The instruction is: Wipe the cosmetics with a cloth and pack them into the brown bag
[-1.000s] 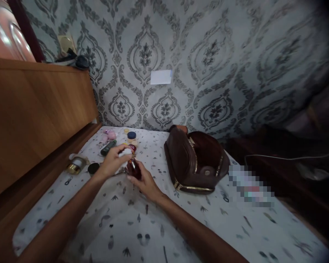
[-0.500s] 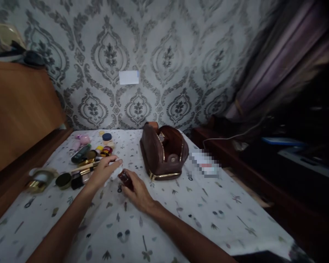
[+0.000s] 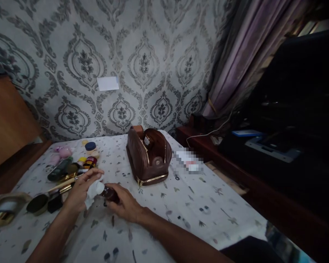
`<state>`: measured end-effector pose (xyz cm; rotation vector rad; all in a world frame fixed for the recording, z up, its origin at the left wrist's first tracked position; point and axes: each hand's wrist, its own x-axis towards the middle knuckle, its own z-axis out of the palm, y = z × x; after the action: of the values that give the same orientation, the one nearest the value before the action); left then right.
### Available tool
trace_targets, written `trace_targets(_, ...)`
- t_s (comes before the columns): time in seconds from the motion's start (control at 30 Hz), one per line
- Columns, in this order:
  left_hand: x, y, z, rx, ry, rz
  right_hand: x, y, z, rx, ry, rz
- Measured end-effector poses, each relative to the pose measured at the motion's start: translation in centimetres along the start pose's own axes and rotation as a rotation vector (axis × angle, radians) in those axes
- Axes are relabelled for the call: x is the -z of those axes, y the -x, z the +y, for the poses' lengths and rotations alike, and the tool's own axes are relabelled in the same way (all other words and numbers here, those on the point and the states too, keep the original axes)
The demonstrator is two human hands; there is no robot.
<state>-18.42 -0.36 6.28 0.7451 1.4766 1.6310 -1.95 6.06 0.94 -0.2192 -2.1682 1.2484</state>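
Observation:
My left hand (image 3: 80,190) is closed on a crumpled white tissue (image 3: 91,194), which hangs below its fingers. My right hand (image 3: 127,204) grips a small dark brown bottle (image 3: 111,194), tilted so that its white top (image 3: 100,187) points at the tissue. Tissue and bottle top meet in the picture, and whether they touch I cannot tell. Beyond my right hand stands a brown leather bag (image 3: 148,157), unzipped, with its dark inside showing. Beside my left hand lie makeup brushes (image 3: 63,185), a dark green bottle (image 3: 59,170) and a dark red jar (image 3: 90,162).
Pink items (image 3: 62,151) and a blue-lidded jar (image 3: 90,146) are at the table's far left. A roll of tape (image 3: 5,210) lies near the left edge. Right of the bag is a blurred-out white packet (image 3: 189,160). A patterned wall (image 3: 142,91) rises behind the cloth-covered table.
The view has swung right, so everything sits further left in the picture. The bottle's white top now shows clearly against the tissue. Both hands keep their holds.

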Motion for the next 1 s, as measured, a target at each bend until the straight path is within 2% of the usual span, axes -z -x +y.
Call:
trace_targets(0.13, -0.4, 0.1, -0.4, -0.020, 0.042, 0.016, 0.1, -0.2, 0.0, -0.064, -0.127, -0.034)
trace_targets(0.27, -1.4, 0.4, -1.2, -0.036, 0.052, 0.049, -0.4, -0.4, 0.4, -0.145, -0.317, -0.005)
trace_targets(0.37, -2.1, 0.6, -2.1, -0.131, -0.017, 0.096, -1.0, -0.7, 0.7, -0.252, -0.567, 0.017)
trace_targets(0.47, -2.5, 1.0, -2.8, -0.263, -0.181, 0.091, -1.3, -1.0, 0.7, -0.341, -0.760, 0.085)
trace_targets(0.57, -2.7, 1.5, -2.9, -0.366, -0.328, 0.033, -1.1, -1.2, 0.6, -0.352, -0.786, 0.139)
trace_targets(0.67, -2.6, 1.8, -2.5, -0.414, -0.378, 0.016, -0.9, -1.2, 0.4, -0.351, -0.762, 0.142)
trace_targets(0.77, -2.2, 1.7, -2.1, -0.434, -0.336, 0.057, -0.7, -1.2, 0.1, -0.363, -0.827, 0.098)
trace_targets(1.0, -1.7, 0.3, -2.6, -0.384, -0.054, 0.277, -1.1, -1.0, -0.4, -0.411, -1.005, -0.138)
